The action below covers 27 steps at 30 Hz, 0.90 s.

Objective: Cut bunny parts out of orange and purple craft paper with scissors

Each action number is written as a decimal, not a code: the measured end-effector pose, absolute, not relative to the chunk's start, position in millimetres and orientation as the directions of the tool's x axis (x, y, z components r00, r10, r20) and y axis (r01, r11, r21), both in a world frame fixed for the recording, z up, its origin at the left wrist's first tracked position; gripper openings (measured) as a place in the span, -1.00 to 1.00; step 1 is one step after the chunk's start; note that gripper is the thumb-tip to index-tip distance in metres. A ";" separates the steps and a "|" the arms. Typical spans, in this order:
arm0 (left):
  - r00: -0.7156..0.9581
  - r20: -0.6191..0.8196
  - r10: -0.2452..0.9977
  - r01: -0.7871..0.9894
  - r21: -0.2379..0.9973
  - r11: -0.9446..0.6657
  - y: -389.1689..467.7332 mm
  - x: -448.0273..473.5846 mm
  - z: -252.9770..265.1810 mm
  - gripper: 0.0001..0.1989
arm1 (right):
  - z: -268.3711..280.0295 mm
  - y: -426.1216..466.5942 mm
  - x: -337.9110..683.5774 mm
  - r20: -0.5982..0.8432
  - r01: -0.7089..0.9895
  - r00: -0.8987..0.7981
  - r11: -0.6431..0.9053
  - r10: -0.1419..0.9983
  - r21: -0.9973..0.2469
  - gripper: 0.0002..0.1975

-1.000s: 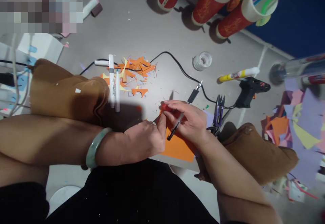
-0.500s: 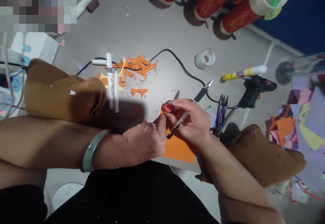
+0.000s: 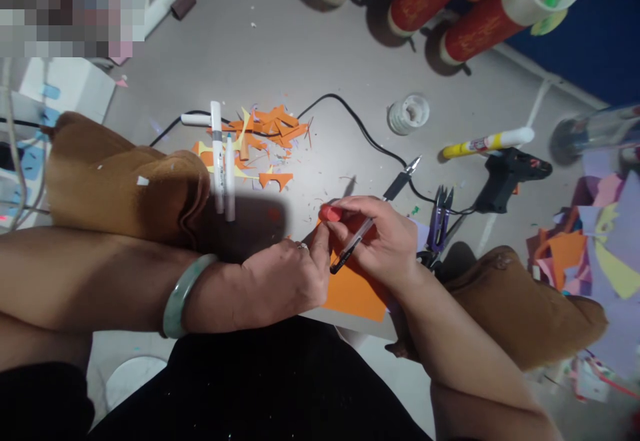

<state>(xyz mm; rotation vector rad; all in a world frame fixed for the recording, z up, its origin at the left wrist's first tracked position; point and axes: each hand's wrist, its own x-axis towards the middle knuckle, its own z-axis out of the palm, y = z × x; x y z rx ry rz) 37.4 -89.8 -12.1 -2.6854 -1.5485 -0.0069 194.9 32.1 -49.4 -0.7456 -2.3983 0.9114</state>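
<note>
Two bare hands meet over an orange paper sheet (image 3: 356,298) at the near edge of the table (image 3: 320,68). The right hand (image 3: 383,244) has a small red cylinder (image 3: 331,213) pinched at its fingertips, beyond the sheet's far corner; whether the cylinder is rolled paper or something solid, I cannot tell. The same hand carries a gel pen (image 3: 356,237) threaded through its fingers. The pen's long axis runs slantwise, metal tip pointing far and right, black rear end near and left, so the writing point faces away from the cylinder.

The left hand (image 3: 285,281) comes in from the left, its index finger stretched toward the cylinder and ending just on the near side of it, its other fingers curled. Whether it grips anything is hidden. The cylinder thus lies at the right hand's tips, with the left fingertip close by.

Right of the right hand are purple-handled thread snips (image 3: 440,218), blades pointing away, then a black glue gun (image 3: 505,178). Beyond the left hand, white markers (image 3: 219,161) lie beside orange paper scraps (image 3: 277,128).
</note>
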 end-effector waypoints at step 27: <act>0.501 0.182 0.846 0.866 -0.086 -0.493 -82.2 29.9 -1.4 -0.78 | -48.3 32.5 195.3 0.258 0.298 -0.744 0.652 0.616 -0.697 -0.86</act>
